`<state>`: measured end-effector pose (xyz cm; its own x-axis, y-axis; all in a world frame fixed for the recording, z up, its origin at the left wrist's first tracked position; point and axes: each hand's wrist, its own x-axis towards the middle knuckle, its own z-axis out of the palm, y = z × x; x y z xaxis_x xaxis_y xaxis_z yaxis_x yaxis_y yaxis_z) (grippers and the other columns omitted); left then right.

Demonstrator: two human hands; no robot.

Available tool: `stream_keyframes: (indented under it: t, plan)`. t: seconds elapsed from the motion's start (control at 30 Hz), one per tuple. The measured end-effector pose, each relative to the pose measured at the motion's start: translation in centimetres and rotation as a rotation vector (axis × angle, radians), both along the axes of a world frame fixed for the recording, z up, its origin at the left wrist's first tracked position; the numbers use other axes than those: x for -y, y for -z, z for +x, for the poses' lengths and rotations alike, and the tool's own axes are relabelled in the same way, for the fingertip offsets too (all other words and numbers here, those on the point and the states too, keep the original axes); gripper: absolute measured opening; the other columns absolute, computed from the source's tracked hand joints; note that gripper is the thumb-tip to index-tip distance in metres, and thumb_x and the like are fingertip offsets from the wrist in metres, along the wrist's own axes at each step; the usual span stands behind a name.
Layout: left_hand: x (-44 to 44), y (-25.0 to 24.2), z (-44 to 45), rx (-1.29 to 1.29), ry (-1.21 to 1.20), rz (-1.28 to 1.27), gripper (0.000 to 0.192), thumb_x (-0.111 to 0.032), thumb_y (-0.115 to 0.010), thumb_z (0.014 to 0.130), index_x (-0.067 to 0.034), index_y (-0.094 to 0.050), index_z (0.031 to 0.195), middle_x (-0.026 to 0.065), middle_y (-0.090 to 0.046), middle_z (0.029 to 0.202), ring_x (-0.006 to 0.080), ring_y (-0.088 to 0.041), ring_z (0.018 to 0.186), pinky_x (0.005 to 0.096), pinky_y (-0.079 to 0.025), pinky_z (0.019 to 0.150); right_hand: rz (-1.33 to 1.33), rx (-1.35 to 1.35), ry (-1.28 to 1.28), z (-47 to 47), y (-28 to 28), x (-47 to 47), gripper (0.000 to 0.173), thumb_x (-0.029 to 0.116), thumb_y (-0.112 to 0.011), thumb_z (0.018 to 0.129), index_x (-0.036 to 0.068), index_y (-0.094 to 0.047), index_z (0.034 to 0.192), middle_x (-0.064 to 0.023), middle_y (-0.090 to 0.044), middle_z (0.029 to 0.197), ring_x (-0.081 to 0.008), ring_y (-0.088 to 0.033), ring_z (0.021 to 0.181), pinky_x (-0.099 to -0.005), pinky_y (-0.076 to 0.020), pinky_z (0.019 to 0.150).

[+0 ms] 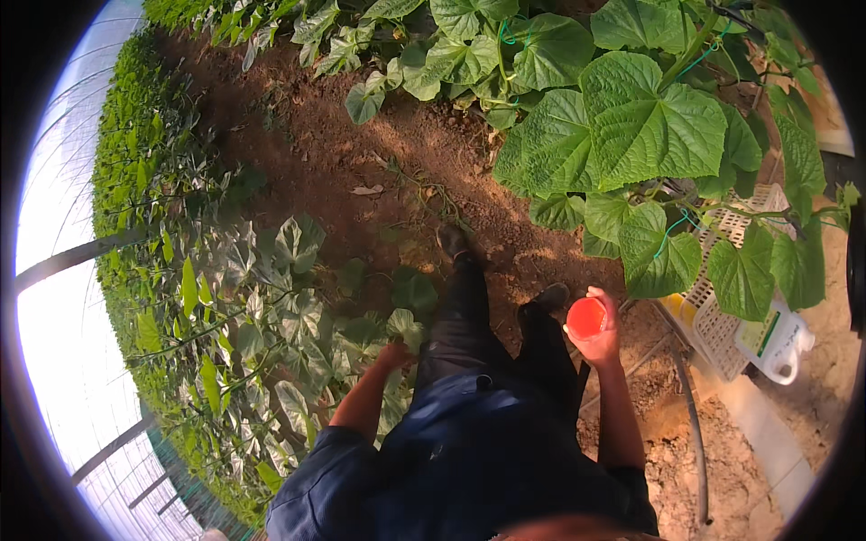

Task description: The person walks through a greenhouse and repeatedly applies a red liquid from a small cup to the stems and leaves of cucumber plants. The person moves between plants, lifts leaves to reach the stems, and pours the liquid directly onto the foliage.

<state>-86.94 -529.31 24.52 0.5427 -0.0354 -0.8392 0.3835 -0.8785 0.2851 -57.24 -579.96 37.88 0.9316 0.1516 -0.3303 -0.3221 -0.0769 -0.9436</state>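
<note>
My right hand (604,341) is wrapped around a small red cup (587,318), held out in front of my right leg. Whether the cup has anything inside cannot be made out. By my left thigh hangs my left hand (396,356), its fingers partly hidden and blurred beside some vine leaves (406,328). Broad green leaves of a cucumber-like vine (653,122) spread ahead and to the right, tied up with thin green twine (670,237).
A perforated white plastic crate (724,331) and a white handled jug (778,345) stand on the right. Near them a dark hose (690,419) crosses the dry soil. Dense plants (270,338) line the left side. Bare soil (318,149) runs between the rows.
</note>
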Motion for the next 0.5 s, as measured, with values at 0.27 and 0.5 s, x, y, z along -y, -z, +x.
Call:
stream_keyframes:
  t: [0.27, 0.5]
  plan:
    - [-1.3, -1.7, -1.3, -0.083, -0.691, -0.078, 0.032, -0.020, -0.074, 0.087, -0.006, -0.073, 0.115, 0.0096, -0.073, 0.092, 0.0175, -0.070, 0.078, 0.0322, -0.056, 0.069, -0.211, 0.051, -0.188, 6.8, -4.3, -9.6, 0.074, 0.006, -0.093, 0.069, 0.008, -0.056, 0.133, -0.0064, -0.059, 0.131, -0.0203, -0.058, 0.120, -0.0386, -0.0487, 0.104]
    - [-11.0, -6.2, 12.0, 0.133, -1.082, -0.132, 0.049, -0.029, -0.075, 0.088, 0.000, -0.068, 0.127, 0.0162, -0.076, 0.109, 0.0196, -0.073, 0.092, 0.0343, -0.057, 0.083, -0.109, 0.265, -0.308, 13.6, -9.8, -23.2, 0.071, 0.006, -0.092, 0.071, 0.005, -0.056, 0.132, -0.0091, -0.060, 0.134, -0.0199, -0.057, 0.124, -0.0367, -0.0457, 0.107]
